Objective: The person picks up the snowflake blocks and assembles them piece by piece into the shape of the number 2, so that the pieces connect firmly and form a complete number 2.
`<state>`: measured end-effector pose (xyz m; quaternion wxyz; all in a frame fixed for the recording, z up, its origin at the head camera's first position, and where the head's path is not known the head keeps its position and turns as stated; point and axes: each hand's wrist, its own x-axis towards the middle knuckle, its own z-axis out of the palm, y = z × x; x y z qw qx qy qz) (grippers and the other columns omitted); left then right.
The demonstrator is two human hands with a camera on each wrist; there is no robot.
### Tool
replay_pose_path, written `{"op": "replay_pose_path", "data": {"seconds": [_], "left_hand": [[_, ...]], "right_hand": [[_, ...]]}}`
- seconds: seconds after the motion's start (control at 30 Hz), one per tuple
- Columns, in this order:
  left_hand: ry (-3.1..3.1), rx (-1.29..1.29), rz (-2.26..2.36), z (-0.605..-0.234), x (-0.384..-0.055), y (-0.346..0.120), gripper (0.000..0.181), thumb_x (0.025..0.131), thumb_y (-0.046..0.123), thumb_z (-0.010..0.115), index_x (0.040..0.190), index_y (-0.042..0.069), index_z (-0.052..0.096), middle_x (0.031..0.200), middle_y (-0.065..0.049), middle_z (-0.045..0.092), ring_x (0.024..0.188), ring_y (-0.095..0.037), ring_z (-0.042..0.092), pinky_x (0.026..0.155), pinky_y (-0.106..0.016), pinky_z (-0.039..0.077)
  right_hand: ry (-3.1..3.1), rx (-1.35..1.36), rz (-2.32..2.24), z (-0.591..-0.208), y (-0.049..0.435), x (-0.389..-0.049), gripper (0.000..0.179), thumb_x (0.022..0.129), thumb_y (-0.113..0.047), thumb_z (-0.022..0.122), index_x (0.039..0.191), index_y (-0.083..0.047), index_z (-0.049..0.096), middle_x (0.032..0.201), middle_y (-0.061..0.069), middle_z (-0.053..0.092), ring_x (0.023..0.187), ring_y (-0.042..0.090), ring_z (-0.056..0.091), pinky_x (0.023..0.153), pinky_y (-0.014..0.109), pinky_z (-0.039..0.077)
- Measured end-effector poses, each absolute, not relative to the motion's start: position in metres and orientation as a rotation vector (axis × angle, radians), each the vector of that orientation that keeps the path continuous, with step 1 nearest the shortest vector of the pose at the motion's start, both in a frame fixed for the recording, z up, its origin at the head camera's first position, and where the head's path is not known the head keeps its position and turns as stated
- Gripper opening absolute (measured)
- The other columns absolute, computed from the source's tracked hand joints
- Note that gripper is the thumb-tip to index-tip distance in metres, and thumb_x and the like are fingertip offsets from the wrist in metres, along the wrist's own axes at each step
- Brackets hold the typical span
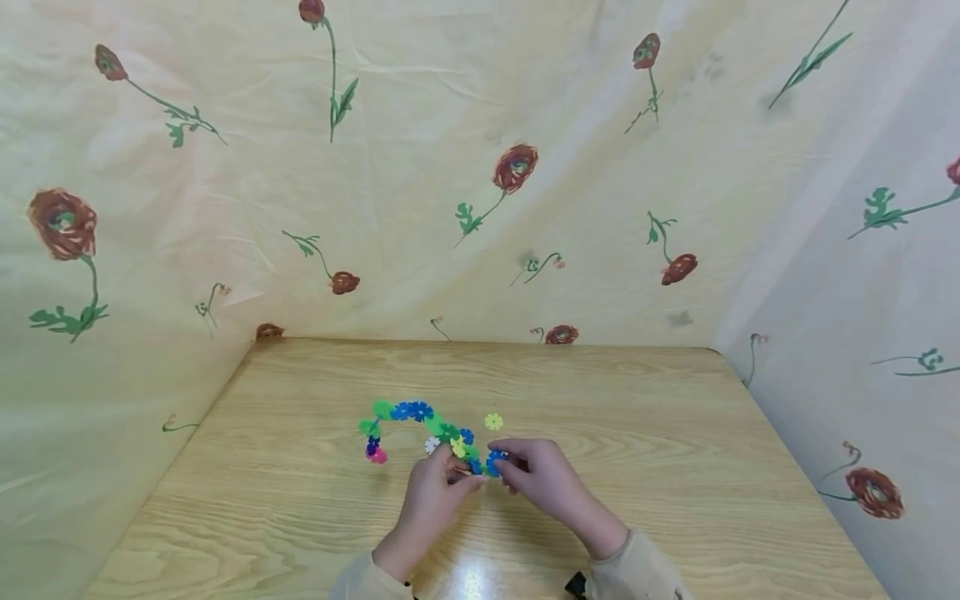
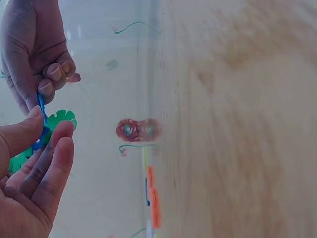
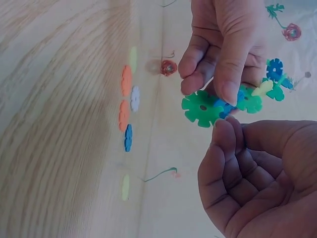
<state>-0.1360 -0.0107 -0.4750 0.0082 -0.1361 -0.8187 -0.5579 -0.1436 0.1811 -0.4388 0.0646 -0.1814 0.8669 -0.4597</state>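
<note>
A curved chain [image 1: 420, 410] of interlocking flower-shaped plastic discs, mostly green and blue with a pink disc [image 1: 378, 457] at its far left end, arches out from my hands over the table. My left hand [image 1: 435, 487] pinches the chain near its right end between thumb and fingers. In the right wrist view a green disc [image 3: 192, 110] sticks out past that grip. My right hand [image 1: 543, 475] pinches a blue disc [image 1: 492, 463] by its edge, right at the chain's end. The left wrist view shows this blue disc [image 2: 41, 102] edge-on between both hands' fingertips.
A yellow disc [image 1: 493, 422] lies on the wooden table [image 1: 637, 417] just beyond my right hand. Orange discs [image 3: 126, 80], a white disc [image 3: 135, 98] and a loose blue disc [image 3: 128, 138] also lie there. Flower-printed cloth [image 1: 420, 167] walls the table's back and sides.
</note>
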Motion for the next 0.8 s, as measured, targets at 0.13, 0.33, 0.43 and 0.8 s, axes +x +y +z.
{"op": "replay_pose_path", "data": {"seconds": [0.13,0.33,0.43,0.8], "left_hand": [[-2.551,-0.429,-1.751,-0.477,-0.136,-0.011,0.026,0.085,0.02,0.076,0.098,0.007,0.058,0.088,-0.001,0.071,0.076,-0.011,0.067,0.064,-0.021,0.054],[-2.547,-0.447,-1.787,-0.477,-0.137,-0.011,0.027,0.085,0.021,0.076,0.099,0.007,0.058,0.085,0.001,0.072,0.074,-0.008,0.066,0.063,-0.022,0.054],[-2.547,-0.431,-1.821,-0.475,-0.136,-0.011,0.028,0.085,0.022,0.076,0.099,0.006,0.058,0.083,0.002,0.071,0.072,-0.008,0.066,0.062,-0.022,0.054],[-2.527,-0.401,-1.85,-0.474,-0.136,-0.011,0.03,0.083,0.019,0.078,0.098,0.002,0.058,0.082,-0.001,0.072,0.071,-0.009,0.067,0.061,-0.021,0.054]], "right_hand": [[2.58,-0.534,-1.452,-0.438,0.18,-0.144,0.029,0.097,-0.011,0.062,0.123,0.001,0.062,0.072,0.004,0.065,0.061,0.015,0.061,0.053,0.029,0.053],[2.503,-0.463,-1.593,-0.439,0.179,-0.146,0.023,0.095,-0.014,0.064,0.111,0.002,0.067,0.08,0.006,0.068,0.064,0.02,0.062,0.061,0.043,0.056],[2.521,-0.421,-1.609,-0.441,0.179,-0.146,0.024,0.094,-0.017,0.065,0.111,0.0,0.07,0.084,0.005,0.069,0.063,0.019,0.06,0.058,0.039,0.056],[2.407,-0.407,-1.695,-0.449,0.175,-0.146,0.034,0.098,-0.016,0.059,0.12,0.01,0.062,0.089,0.015,0.071,0.071,0.028,0.069,0.063,0.031,0.058]]}}
